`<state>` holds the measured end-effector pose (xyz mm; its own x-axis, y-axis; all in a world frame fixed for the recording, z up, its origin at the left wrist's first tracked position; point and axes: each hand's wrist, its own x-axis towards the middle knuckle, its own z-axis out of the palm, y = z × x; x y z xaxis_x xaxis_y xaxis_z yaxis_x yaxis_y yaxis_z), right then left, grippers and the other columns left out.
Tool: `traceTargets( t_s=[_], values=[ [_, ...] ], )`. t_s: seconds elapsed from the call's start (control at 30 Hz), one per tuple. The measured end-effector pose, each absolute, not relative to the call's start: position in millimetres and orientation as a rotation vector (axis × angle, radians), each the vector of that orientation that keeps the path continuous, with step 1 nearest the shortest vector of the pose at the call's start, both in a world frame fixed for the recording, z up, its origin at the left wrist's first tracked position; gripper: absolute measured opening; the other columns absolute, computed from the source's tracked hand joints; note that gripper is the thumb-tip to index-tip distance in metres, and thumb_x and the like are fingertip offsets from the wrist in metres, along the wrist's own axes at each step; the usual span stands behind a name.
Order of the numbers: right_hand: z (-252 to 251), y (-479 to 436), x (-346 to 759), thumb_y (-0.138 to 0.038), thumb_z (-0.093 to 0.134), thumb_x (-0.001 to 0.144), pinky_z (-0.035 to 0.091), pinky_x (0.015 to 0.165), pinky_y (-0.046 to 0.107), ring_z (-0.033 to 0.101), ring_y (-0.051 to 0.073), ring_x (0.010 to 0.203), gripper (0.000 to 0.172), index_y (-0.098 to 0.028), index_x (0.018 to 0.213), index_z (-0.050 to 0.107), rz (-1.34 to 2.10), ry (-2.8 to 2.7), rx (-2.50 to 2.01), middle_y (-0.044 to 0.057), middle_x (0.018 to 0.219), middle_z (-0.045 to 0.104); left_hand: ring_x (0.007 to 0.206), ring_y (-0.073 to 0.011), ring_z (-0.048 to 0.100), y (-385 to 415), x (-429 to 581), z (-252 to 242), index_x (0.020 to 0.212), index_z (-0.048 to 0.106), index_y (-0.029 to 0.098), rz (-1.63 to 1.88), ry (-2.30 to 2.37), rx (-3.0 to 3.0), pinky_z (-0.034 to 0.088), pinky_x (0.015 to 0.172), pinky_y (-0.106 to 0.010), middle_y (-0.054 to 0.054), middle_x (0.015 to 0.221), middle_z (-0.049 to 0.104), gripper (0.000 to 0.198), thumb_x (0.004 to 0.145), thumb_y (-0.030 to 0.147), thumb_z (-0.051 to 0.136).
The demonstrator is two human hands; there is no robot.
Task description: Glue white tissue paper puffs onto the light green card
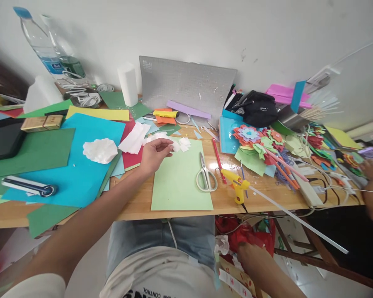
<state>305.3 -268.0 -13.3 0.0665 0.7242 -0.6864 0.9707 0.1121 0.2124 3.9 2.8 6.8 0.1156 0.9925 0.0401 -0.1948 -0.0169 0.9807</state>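
Two hands: our left hand [155, 154] pinches a tissue scrap [175, 145] at the far edge of the uncut green sheet [180, 184], our right hand [251, 253] hangs below the front edge of the table [226, 199], grip we can't tell, scissors [206, 178] untouched.

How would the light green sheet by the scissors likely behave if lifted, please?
The light green sheet looks thin, so it would probably flop and weigh little. It lies at the edge of the table, so a push might slide it off.
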Motion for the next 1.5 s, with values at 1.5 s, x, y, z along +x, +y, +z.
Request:
traceTargets(
  t_s=[1.5],
  values=[
    [11.1, -1.5, 163.6, -0.052, 0.082, 0.065, 0.055, 0.066, 0.028, 0.063, 0.012, 0.064, 0.036, -0.021, 0.078, 0.070, -2.701, 2.224, 2.269, 0.000, 0.073, 0.070, 0.077, -0.0151, 0.064, 1.8, 2.1, 6.7, 0.083, 0.074, 0.016, 1.164, 1.072, 1.142, 0.059, 0.062, -0.024, -0.004, 0.086, 0.070, 0.035, 0.067, 0.047, 0.083]
  ],
)
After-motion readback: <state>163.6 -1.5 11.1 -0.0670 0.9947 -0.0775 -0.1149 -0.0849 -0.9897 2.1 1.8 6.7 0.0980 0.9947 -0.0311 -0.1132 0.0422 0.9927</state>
